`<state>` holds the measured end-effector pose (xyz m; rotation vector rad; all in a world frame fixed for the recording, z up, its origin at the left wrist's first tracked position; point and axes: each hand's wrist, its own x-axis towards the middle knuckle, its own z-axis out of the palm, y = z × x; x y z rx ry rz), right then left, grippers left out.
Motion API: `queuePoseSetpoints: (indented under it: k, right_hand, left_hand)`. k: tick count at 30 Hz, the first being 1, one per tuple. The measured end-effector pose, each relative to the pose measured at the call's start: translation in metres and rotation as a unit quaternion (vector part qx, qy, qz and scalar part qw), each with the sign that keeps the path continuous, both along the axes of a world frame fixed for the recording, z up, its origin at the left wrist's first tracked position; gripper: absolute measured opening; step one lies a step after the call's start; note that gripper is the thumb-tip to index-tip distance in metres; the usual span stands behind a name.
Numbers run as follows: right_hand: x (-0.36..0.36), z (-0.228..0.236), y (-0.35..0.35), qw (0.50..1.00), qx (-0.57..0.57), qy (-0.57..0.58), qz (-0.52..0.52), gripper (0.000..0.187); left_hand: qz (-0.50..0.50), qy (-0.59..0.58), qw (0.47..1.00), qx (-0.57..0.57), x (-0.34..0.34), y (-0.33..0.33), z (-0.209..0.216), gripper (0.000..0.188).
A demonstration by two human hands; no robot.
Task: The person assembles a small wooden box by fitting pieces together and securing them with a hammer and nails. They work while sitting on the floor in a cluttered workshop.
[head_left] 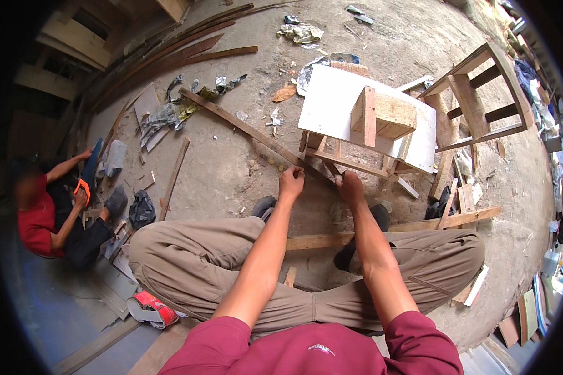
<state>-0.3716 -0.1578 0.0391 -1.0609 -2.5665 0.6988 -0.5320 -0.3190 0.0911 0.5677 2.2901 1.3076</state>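
A long, narrow wooden strip (pixel 247 129) slants from the far left down to the space between my hands. My left hand (pixel 291 184) is closed with its fingertips on the strip's edge. Just to the right, my right hand (pixel 350 189) is closed at the strip's near end; a small pale bit shows at its fingertips, too small to name. Beyond my right hand stands a small wooden frame with a white board (pixel 331 103) on top. A wooden block-like box (pixel 385 115) sits on that board.
A wooden frame (pixel 481 100) stands at the far right. Another timber piece (pixel 447 220) lies across the floor by my feet. Crumpled foil wrappers (pixel 169 119) and scraps litter the ground. At left, a co-worker (pixel 40 215) sits holding an orange-handled saw (pixel 85 186).
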Motion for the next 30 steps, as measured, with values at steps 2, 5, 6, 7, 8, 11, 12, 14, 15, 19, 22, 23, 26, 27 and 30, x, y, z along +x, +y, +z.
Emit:
queuePoseSetpoints:
  k: [2, 5, 6, 7, 8, 11, 12, 14, 15, 19, 22, 23, 26, 27, 30]
  right_hand:
    - [0.003, 0.030, 0.005, 0.994, -0.094, 0.002, 0.051, 0.026]
    - [0.006, 0.068, 0.010, 0.979, -0.194, -0.033, 0.053, 0.031]
    - [0.009, 0.075, 0.011, 0.982, -0.181, -0.012, 0.044, 0.030]
    - [0.012, 0.081, 0.012, 0.985, -0.168, 0.009, 0.035, 0.030]
    - [0.011, 0.098, 0.014, 0.986, -0.152, 0.033, 0.063, 0.023]
    - [0.021, 0.140, 0.021, 0.981, -0.134, 0.090, 0.112, 0.026]
    - [0.020, 0.164, 0.020, 0.979, -0.117, 0.087, 0.145, 0.024]
    - [0.022, 0.199, 0.016, 0.989, -0.068, 0.079, 0.105, 0.026]
    - [0.020, 0.217, 0.013, 0.992, -0.045, 0.078, 0.088, 0.026]
    - [0.020, 0.286, -0.020, 0.983, -0.033, 0.167, 0.065, 0.029]
    - [0.013, 0.316, -0.024, 0.970, -0.002, 0.242, 0.030, 0.031]
    - [0.009, 0.315, -0.018, 0.967, 0.026, 0.253, 0.005, 0.031]
    - [0.000, 0.331, -0.001, 0.952, -0.001, 0.287, -0.108, 0.032]
    - [-0.002, 0.330, 0.006, 0.950, -0.009, 0.285, -0.126, 0.034]
    - [-0.002, 0.305, 0.023, 0.952, -0.013, 0.275, -0.133, 0.040]
  left_hand:
    - [-0.029, -0.111, 0.991, -0.064, -0.006, 0.007, -0.015, 0.031]
    - [-0.142, -0.215, 0.946, -0.195, -0.003, 0.031, -0.007, 0.043]
    - [-0.190, -0.236, 0.922, -0.242, 0.001, 0.040, 0.000, 0.047]
    - [-0.168, -0.278, 0.930, -0.174, 0.005, 0.047, 0.007, 0.048]
    - [-0.140, -0.319, 0.932, -0.102, 0.006, 0.051, 0.011, 0.049]
    - [-0.113, -0.331, 0.934, 0.079, 0.006, 0.068, 0.044, 0.038]
    - [-0.128, -0.298, 0.936, 0.139, 0.001, 0.071, 0.051, 0.033]
    - [-0.163, -0.265, 0.925, 0.218, -0.005, 0.076, 0.073, 0.025]
    - [-0.178, -0.263, 0.918, 0.237, -0.008, 0.073, 0.086, 0.023]
    - [-0.195, -0.296, 0.898, 0.260, -0.028, 0.061, 0.151, 0.016]
    - [-0.207, -0.260, 0.887, 0.322, -0.037, 0.074, 0.191, 0.018]
    - [-0.188, -0.230, 0.894, 0.336, -0.037, 0.084, 0.202, 0.019]
    - [-0.057, -0.180, 0.905, 0.382, -0.016, 0.114, 0.223, 0.020]
    - [-0.025, -0.195, 0.914, 0.354, -0.011, 0.118, 0.220, 0.020]
    - [-0.010, -0.284, 0.924, 0.257, 0.006, 0.127, 0.204, 0.023]
